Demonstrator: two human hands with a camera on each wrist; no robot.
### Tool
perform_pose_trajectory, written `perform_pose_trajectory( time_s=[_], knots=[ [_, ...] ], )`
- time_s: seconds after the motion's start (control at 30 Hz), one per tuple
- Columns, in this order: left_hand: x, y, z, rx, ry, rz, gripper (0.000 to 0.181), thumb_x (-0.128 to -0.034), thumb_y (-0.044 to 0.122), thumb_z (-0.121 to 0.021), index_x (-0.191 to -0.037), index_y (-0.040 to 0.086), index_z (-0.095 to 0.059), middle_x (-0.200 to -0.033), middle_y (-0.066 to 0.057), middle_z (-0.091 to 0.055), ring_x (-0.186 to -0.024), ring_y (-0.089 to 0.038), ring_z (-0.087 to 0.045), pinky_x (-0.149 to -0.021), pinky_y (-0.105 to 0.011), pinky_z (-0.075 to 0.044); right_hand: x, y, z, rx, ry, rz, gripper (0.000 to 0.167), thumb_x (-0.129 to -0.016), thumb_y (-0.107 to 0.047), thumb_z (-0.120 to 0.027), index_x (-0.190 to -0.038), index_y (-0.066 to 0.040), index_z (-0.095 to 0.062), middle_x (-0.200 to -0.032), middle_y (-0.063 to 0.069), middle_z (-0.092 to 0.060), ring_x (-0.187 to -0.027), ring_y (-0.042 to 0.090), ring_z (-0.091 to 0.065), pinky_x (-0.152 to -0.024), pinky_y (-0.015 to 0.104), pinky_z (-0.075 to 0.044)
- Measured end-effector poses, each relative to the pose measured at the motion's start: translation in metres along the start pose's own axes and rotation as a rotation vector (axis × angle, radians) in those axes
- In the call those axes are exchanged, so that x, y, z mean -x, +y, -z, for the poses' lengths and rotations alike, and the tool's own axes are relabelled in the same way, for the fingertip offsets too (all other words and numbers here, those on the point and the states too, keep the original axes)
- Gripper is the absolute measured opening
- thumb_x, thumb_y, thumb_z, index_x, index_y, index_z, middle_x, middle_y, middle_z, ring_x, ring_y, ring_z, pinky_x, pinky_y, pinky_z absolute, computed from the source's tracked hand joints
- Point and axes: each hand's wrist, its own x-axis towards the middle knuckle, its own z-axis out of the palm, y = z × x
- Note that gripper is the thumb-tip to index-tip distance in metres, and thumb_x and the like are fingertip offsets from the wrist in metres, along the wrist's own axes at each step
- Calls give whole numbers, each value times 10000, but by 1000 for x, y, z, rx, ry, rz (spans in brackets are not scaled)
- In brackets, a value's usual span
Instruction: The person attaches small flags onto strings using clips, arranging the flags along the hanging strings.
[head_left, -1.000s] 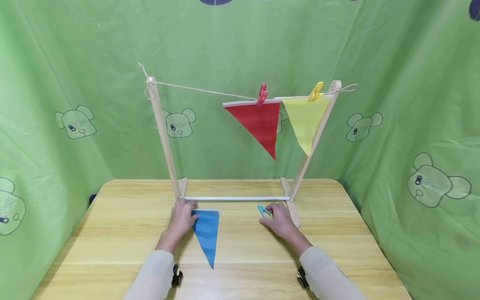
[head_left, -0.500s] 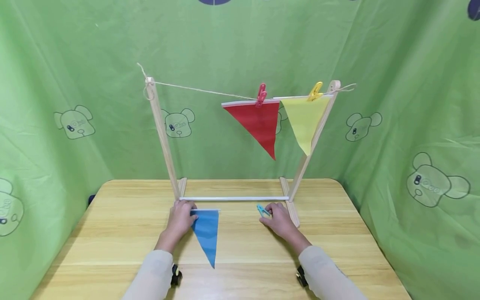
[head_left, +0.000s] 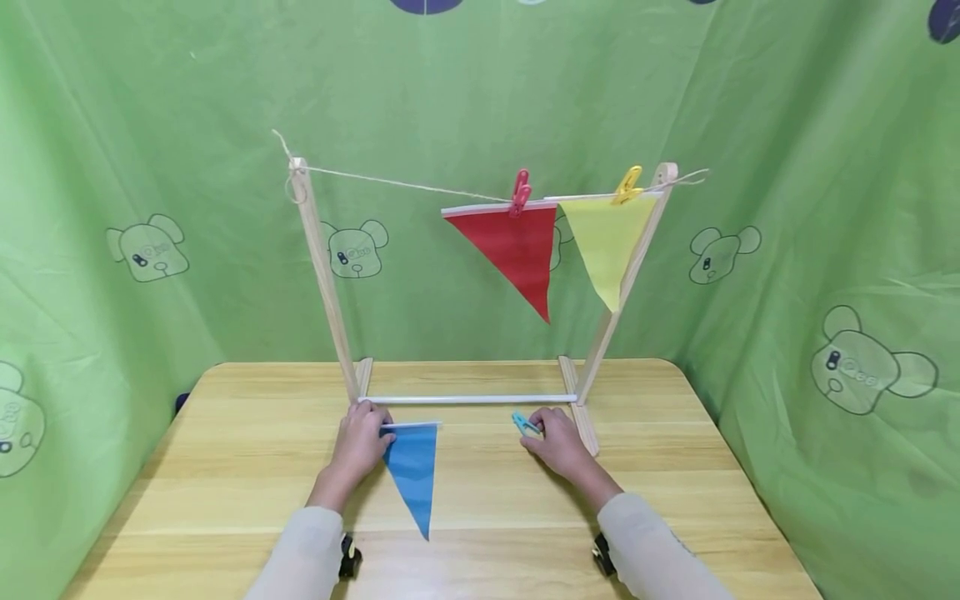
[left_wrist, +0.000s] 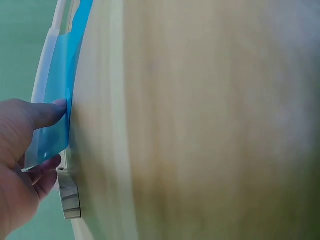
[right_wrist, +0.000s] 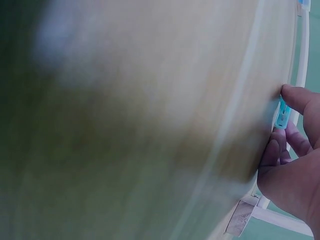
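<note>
My left hand (head_left: 358, 442) pinches the upper left corner of a blue triangular pennant (head_left: 415, 467), thumb in front and fingers behind in the left wrist view. A white strip runs along the pennant's top edge, and its tip points toward me. Low over the table at the right, my right hand (head_left: 561, 442) holds a light blue clothespin (head_left: 525, 423) between thumb and fingers; the right wrist view shows the clothespin (right_wrist: 282, 114) partly covered. A red pennant (head_left: 517, 246) hangs from the string by a red clothespin (head_left: 520, 193). Beside it, a yellow clothespin (head_left: 627, 185) holds a yellow pennant (head_left: 609, 242).
A string (head_left: 405, 183) stretches between two wooden posts, the left post (head_left: 322, 267) and the right post (head_left: 637, 267). Near the table's (head_left: 480, 550) back edge, a white rod (head_left: 468, 400) joins their feet. A green patterned curtain (head_left: 450, 83) surrounds the table.
Both hands stay almost in place, still holding the blue pennant and the light blue clothespin. The pennant's white top edge has tilted slightly. The head view has shifted a little.
</note>
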Motion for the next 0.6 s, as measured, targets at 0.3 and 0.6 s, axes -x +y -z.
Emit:
perform_pose_trajectory(
  time_s=[0.3, 0.6],
  knots=[
    [0, -2, 1, 102, 18, -58, 193, -782, -42, -829, -814, 90, -692, -888, -54, -627, -932, -283, -618, -901, -489, -545, 1, -2, 2, 6, -12, 12, 283, -870, -160, -819, -1050, -33, -641, -933, 75, -546, -830, 177, -492, -722, 300, -440],
    [-4, -3, 4, 252, -20, -65, 185, -829, -73, -774, -838, 105, -725, -856, -19, -723, -868, -204, -660, -840, -435, -566, 1, -2, 3, 0, -23, 5, 278, -879, -149, -813, -1056, -36, -631, -934, 78, -531, -825, 182, -490, -707, 297, -435]
  ],
)
